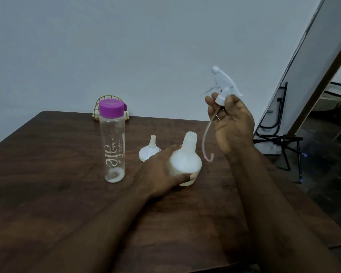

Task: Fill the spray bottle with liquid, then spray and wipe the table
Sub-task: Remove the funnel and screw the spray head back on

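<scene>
The left hand point(159, 170) is grasping the white spray bottle point(186, 160), its fingers curling round the round body and the thumb pressing across the front near the base. The bottle is standing upright on the dark wooden tabletop point(57, 194) with its neck uncapped and open at the top. The right hand point(230, 123) is holding the white spray head point(223, 83) by its collar, raised well above and to the right of the bottle's neck. The dip tube point(206, 138) is hanging down from the head in a curve, its hooked end dangling just beside the bottle's shoulder, apart from it. A white funnel point(148, 152) is sitting spout-up on the tabletop just behind the left hand. Further left, a clear bottle point(112, 146) with a purple cap point(111, 108) is standing upright, with a gold wire rack point(96, 109) showing behind it at the far edge.
</scene>
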A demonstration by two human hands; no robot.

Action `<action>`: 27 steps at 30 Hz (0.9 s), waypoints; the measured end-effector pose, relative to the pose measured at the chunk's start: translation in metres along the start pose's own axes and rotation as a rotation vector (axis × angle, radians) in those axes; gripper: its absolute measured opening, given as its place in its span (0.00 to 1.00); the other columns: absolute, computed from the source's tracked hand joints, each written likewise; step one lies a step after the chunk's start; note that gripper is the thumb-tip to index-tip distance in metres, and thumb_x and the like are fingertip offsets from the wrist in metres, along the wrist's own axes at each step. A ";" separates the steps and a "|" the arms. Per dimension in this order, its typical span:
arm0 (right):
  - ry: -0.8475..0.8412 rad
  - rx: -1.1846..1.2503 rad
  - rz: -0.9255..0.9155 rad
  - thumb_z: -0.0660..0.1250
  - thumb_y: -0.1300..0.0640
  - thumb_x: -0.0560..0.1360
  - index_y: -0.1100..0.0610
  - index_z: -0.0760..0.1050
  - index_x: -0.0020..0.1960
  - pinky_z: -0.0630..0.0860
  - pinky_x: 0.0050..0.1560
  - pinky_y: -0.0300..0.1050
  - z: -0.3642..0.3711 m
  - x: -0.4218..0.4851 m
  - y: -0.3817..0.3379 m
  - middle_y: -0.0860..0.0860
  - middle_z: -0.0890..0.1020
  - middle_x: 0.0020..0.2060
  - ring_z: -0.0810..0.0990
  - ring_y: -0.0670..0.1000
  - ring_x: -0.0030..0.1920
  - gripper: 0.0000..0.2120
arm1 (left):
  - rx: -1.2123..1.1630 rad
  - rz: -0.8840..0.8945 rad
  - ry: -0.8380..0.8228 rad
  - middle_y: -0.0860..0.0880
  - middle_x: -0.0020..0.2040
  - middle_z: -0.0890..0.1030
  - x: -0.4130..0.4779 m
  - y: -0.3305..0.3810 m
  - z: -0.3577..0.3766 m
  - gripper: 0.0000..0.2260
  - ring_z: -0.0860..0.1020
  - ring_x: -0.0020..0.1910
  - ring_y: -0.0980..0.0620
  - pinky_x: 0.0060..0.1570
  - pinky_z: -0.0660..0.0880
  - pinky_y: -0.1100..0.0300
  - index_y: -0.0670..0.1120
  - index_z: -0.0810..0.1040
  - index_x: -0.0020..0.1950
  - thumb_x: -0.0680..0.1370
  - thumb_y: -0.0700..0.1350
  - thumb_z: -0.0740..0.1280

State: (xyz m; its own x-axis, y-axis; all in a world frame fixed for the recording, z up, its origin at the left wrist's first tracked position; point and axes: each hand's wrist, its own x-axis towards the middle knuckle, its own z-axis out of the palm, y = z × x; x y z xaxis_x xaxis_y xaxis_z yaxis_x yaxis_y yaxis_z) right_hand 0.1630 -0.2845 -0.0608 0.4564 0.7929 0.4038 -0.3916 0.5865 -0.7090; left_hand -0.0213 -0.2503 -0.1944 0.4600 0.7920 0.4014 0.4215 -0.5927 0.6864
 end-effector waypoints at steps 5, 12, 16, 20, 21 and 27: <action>-0.014 0.396 0.061 0.60 0.60 0.85 0.65 0.73 0.63 0.81 0.55 0.49 0.020 0.020 -0.026 0.61 0.83 0.53 0.85 0.61 0.55 0.10 | -0.010 -0.001 0.019 0.73 0.56 0.76 -0.001 0.000 -0.001 0.32 0.74 0.55 0.71 0.47 0.73 0.63 0.78 0.64 0.63 0.63 0.79 0.71; 0.034 0.721 0.167 0.60 0.62 0.86 0.69 0.75 0.56 0.80 0.56 0.51 0.034 0.037 -0.048 0.66 0.82 0.55 0.85 0.65 0.53 0.10 | 0.003 0.015 0.019 0.79 0.58 0.70 0.000 0.003 -0.002 0.31 0.68 0.59 0.77 0.44 0.69 0.66 0.81 0.61 0.62 0.63 0.79 0.71; 0.057 0.748 0.177 0.60 0.63 0.86 0.70 0.74 0.57 0.80 0.55 0.52 0.034 0.040 -0.052 0.67 0.82 0.55 0.83 0.65 0.56 0.10 | -0.012 -0.008 0.026 0.73 0.57 0.75 -0.001 0.004 -0.002 0.35 0.71 0.57 0.73 0.45 0.70 0.66 0.74 0.65 0.66 0.63 0.79 0.71; 0.084 0.755 0.193 0.59 0.63 0.86 0.70 0.74 0.58 0.80 0.53 0.52 0.032 0.040 -0.060 0.69 0.82 0.53 0.83 0.66 0.54 0.10 | -0.012 -0.021 0.015 0.69 0.56 0.77 -0.001 0.003 -0.002 0.37 0.74 0.55 0.70 0.45 0.72 0.65 0.71 0.66 0.69 0.63 0.79 0.71; 0.096 0.757 0.194 0.59 0.64 0.86 0.69 0.73 0.59 0.81 0.52 0.53 0.031 0.039 -0.062 0.69 0.82 0.53 0.84 0.67 0.53 0.09 | -0.014 -0.022 0.013 0.69 0.56 0.77 -0.001 0.003 -0.001 0.38 0.74 0.55 0.70 0.46 0.72 0.65 0.71 0.67 0.69 0.63 0.79 0.71; 0.143 0.725 0.217 0.58 0.64 0.85 0.67 0.71 0.64 0.81 0.50 0.52 0.029 0.038 -0.072 0.68 0.81 0.62 0.85 0.68 0.49 0.10 | 0.006 -0.018 0.023 0.72 0.57 0.75 0.000 -0.001 0.000 0.36 0.73 0.56 0.70 0.46 0.73 0.63 0.74 0.66 0.67 0.62 0.81 0.70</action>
State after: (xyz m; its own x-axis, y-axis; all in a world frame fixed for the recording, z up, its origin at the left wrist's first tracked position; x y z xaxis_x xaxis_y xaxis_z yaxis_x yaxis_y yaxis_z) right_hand 0.1852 -0.2917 0.0221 0.3890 0.9025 0.1847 -0.8874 0.4209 -0.1880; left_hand -0.0212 -0.2494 -0.1951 0.4343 0.8055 0.4032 0.4345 -0.5794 0.6896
